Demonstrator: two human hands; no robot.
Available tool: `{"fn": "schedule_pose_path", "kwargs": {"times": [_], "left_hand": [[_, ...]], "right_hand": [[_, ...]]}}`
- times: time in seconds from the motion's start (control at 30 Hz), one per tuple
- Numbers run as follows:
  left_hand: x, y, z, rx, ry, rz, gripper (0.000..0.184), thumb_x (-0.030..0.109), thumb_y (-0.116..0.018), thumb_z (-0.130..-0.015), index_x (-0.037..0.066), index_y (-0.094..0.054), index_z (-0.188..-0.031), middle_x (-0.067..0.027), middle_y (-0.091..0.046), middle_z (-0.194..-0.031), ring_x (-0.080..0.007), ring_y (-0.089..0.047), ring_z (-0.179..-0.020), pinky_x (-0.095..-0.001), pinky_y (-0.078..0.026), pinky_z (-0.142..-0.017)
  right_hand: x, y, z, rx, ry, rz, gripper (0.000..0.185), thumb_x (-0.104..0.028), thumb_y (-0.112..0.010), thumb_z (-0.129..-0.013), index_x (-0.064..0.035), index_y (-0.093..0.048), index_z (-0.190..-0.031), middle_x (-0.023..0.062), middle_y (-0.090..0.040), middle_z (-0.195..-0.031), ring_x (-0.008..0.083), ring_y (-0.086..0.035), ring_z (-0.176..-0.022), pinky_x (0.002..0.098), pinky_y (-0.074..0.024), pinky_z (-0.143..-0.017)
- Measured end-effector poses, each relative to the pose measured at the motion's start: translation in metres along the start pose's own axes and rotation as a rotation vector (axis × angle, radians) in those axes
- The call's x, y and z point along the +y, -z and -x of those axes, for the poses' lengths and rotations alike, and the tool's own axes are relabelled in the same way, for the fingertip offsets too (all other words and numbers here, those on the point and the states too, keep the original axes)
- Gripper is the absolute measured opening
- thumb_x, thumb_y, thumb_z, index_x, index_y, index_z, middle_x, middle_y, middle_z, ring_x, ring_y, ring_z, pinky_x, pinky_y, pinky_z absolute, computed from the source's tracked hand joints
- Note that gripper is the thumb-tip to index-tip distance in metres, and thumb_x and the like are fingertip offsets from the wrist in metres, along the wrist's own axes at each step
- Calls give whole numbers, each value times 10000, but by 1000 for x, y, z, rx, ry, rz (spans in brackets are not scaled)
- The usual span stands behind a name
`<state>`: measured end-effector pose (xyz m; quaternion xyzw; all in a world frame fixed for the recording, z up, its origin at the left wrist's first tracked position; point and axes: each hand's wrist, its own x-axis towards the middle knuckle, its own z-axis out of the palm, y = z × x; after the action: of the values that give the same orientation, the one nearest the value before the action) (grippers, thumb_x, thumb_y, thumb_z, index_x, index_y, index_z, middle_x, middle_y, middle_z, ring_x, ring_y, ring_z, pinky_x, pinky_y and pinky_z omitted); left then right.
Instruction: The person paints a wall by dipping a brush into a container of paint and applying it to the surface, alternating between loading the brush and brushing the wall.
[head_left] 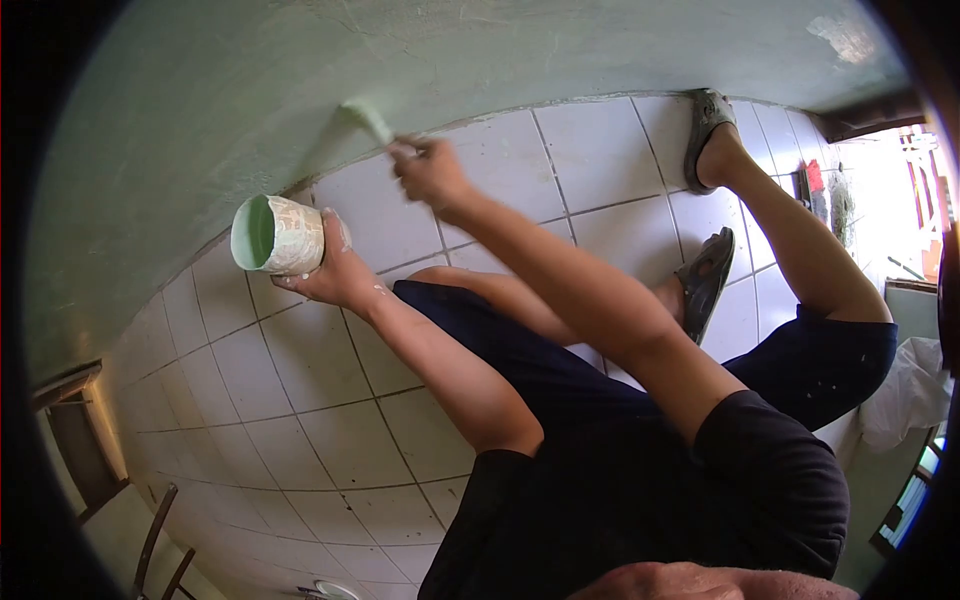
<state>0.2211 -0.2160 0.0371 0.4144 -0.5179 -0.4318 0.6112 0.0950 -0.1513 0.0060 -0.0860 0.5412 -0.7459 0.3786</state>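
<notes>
One crusty, round-mouthed cup (297, 237) with green paint inside sat tipped near the wall on my feed, left-hand (335, 272) fingers curled around it. The right hand (437, 176) clenched a blurry brush (371, 120) by the smooth greenish wall (230, 90); I couldn't tell if they touched. Square glossy tiles (315, 365) lay below.

Rough-crusted cup (298, 238), perhaps plastic; glossy floor tiles (610, 235); matt cloth shirt (640, 510).
</notes>
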Motion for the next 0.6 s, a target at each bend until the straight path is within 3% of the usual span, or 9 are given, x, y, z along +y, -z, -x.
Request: {"fn": "schedule_pose_path", "kwargs": {"times": [0.13, 0.2, 0.27, 0.33, 0.37, 0.47, 0.6], "left_hand": [[-12, 2, -4, -14, -48, -37, 856, 42, -913, -727, -42, -399, -1406, -210, -586, -1383, -316, -632, -1257, -451, -542, -1098], [-11, 2, -4, -14, -52, -48, 847, 40, -911, -728, -39, -400, -1399, -212, -585, -1381, -318, -633, -1255, -450, -548, -1094], [-2, 0, -2, -18, -58, -56, 838, 39, -909, -729, -36, -402, -1391, -214, -584, -1380, -321, -634, -1253, -448, -553, -1089], [13, -6, 4, 14, 6, 49, 823, 25, -906, -730, -31, -398, -1374, -220, -580, -1377, -325, -637, -1247, -443, -565, -1078], [12, -8, 4, 12, 2, 54, 823, 25, -906, -730, -31, -398, -1374, -220, -580, -1377, -325, -637, -1247, -443, -565, -1078], [7, -7, 3, 42, -90, -10, 809, 5, -899, -736, -26, -391, -1365, -224, -578, -1376, -327, -643, -1236, -439, -573, -1070], [2, -6, 0, 48, -29, 73, 832, 28, -912, -733, -30, -386, -1376, -222, -578, -1376, -330, -643, -1234, -450, -568, -1074]], "right_hand": [[-36, 107, 16, 125, 91, -110, 547, -153, -707, -1014, 59, -514, -1480, 47, -606, -794, 79, -454, -561, 243, -365, -477], [-43, 136, 28, 370, 151, -100, 515, -162, -690, -1025, 45, -534, -1470, 45, -586, -808, 81, -475, -593, 243, -386, -506], [-43, 142, 38, 434, 197, -128, 499, -163, -659, -1041, 37, -528, -1478, 39, -568, -796, 90, -484, -594, 254, -403, -504], [-36, 126, 38, 710, 295, -198, 477, -146, -626, -1056, 35, -517, -1483, 32, -554, -780, 96, -477, -572, 270, -411, -488], [-26, 117, 29, 650, 356, -255, 456, -134, -601, -1065, 34, -512, -1480, 27, -539, -757, 95, -468, -550, 286, -411, -467], [-14, 43, 2, 520, 218, -235, 302, -137, -616, -1059, 25, -609, -1315, -17, -496, -670, 91, -440, -497, 282, -394, -430], [27, -39, -13, 200, 45, 19, 342, -162, -639, -1051, 5, -623, -1349, 21, -561, -711, 99, -479, -517, 289, -418, -434]]}}
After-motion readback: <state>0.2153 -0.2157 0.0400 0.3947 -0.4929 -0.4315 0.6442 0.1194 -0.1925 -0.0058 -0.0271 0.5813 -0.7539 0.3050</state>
